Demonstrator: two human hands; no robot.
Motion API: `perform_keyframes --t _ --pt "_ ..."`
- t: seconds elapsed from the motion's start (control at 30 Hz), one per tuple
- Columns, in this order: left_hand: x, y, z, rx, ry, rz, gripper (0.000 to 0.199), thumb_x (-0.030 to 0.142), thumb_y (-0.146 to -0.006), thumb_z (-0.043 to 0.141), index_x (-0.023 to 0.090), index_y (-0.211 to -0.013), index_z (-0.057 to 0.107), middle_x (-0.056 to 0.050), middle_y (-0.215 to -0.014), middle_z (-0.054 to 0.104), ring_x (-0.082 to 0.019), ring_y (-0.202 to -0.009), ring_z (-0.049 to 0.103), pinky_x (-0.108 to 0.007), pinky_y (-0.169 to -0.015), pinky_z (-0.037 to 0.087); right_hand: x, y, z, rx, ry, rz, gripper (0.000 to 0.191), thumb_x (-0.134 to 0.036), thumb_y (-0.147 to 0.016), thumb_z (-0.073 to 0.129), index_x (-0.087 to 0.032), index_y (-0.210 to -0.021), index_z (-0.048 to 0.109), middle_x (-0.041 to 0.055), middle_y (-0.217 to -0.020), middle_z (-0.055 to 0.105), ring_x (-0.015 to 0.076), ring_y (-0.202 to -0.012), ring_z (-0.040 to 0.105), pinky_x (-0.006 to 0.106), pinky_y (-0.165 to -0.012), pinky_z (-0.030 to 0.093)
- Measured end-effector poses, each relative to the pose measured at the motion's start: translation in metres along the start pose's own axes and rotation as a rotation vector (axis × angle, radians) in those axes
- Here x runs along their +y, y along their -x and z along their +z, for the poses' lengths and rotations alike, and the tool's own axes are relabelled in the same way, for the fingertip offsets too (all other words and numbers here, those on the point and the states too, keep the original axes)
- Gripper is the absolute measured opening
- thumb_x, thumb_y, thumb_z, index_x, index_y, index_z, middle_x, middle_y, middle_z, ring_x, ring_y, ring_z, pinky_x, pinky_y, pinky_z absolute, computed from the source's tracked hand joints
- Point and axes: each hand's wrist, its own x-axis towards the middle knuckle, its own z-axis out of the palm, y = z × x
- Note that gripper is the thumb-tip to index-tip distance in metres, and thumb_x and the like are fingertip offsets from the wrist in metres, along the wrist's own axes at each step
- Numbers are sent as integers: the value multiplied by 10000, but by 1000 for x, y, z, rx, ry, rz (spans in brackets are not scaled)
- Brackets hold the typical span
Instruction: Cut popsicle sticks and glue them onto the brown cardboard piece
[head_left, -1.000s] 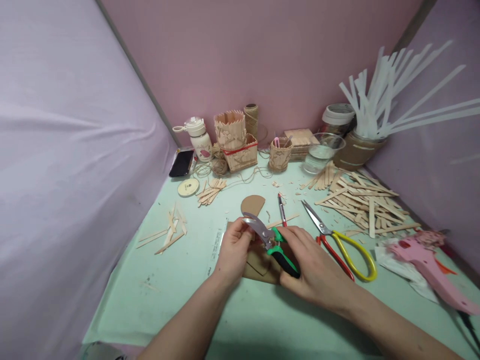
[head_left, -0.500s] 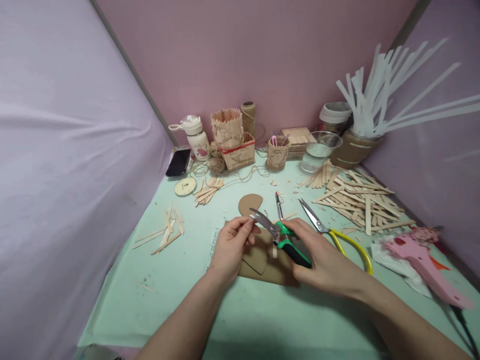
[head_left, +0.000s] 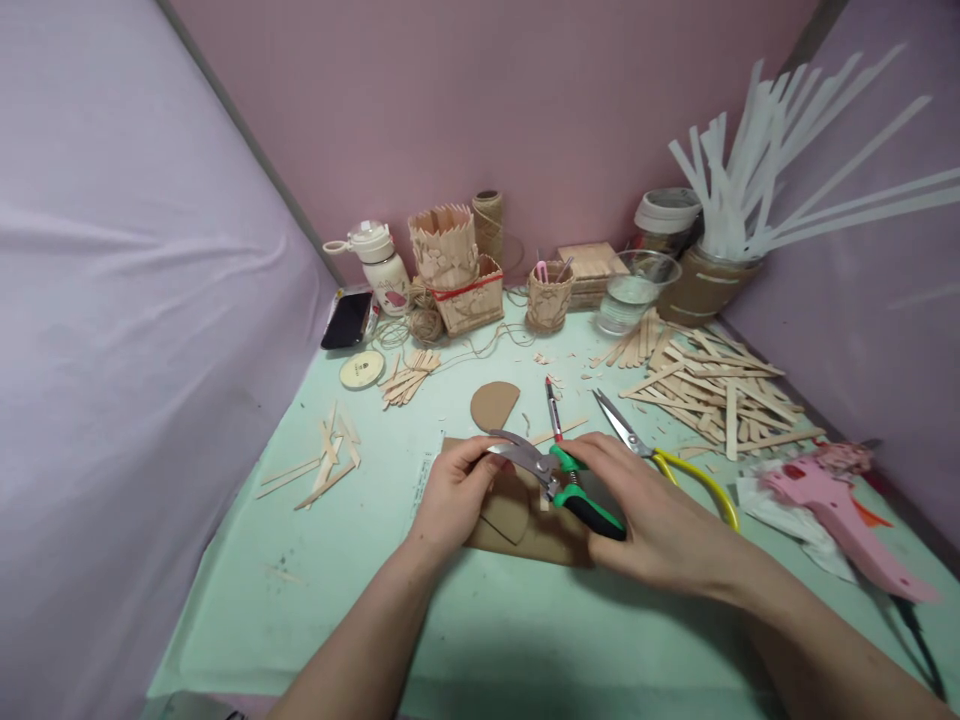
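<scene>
My right hand [head_left: 637, 500] is wrapped round the green and black handles of a pair of cutters [head_left: 536, 462], whose blades point left and stand apart. At the blade tips, my left hand [head_left: 457, 490] has its fingers pinched together; what they hold is too small or hidden to name. Beneath both hands lies a brown cardboard sheet [head_left: 536, 545] with a curved outline on it. A rounded cardboard piece [head_left: 493, 405] rests just beyond the blades.
Yellow-handled scissors [head_left: 694, 470], a pen [head_left: 553, 410] and a pile of wooden sticks [head_left: 720, 395] lie right. A pink glue gun [head_left: 847, 525] is at far right. Behind stand a bottle [head_left: 386, 280], a stick basket [head_left: 472, 300] and a water bowl [head_left: 630, 300].
The view has shifted slightly. The blades sit lower against my left fingertips and reveal more of the rounded cardboard piece. Both hands keep their closed grips.
</scene>
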Motion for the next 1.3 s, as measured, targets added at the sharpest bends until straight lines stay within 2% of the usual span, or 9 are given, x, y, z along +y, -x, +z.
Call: perform_keyframes --t 0.17,0.53,0.67,0.83,1.0,1.2,1.3 --pt "-2 -1 0 0 18 -7 195 226 -840 559 211 -899 744 -13 -947 736 -171 -834 623 -268 -768 449 -1 1 0 -9 6 1 540 -256 -806 626 -239 -1312 439 116 -1228 556 294 -1138 530 469 -932 481" --pt "-5 -1 -1 -34 28 -16 180 257 -859 561 182 -854 724 -36 -924 726 -191 -880 627 -285 -821 449 -3 0 2 -40 -21 30 478 -210 -776 603 -218 -1238 480 116 -1183 569 292 -1099 541 449 -897 486" --pt "-2 0 0 -21 8 -24 166 241 -844 567 182 -800 715 -20 -855 714 -174 -824 617 -265 -780 447 -3 0 -1 -53 -15 39 482 -173 -746 599 -213 -1217 505 112 -1136 585 285 -1050 558 432 -868 491" --pt "2 1 2 -30 -24 -42 197 259 -846 560 178 -723 691 -4 -755 672 -139 -670 556 -245 -647 413 -3 3 -4 -84 -1 48 428 -145 -750 594 -226 -1168 554 90 -1065 611 264 -970 590 391 -818 502" --pt "-1 1 3 -46 -2 -83 218 318 -849 583 177 -733 702 16 -625 586 -106 -534 421 -238 -525 328 1 5 -2 -31 -11 8 427 -166 -758 606 -256 -1175 584 79 -1026 653 263 -912 625 374 -770 518" --pt "-2 1 4 -13 131 -141 258 413 -833 661 178 -924 721 -10 -759 679 -88 -538 428 -226 -531 356 8 3 1 198 -23 55 409 -141 -754 543 -235 -1151 549 67 -1043 655 243 -889 629 355 -761 507" --pt "-4 1 6 -9 218 -124 249 411 -852 657 178 -934 690 -8 -770 685 -84 -566 482 -212 -568 392 6 0 2 162 -39 50 463 -140 -741 566 -226 -1191 494 89 -1108 601 255 -964 591 371 -805 498"
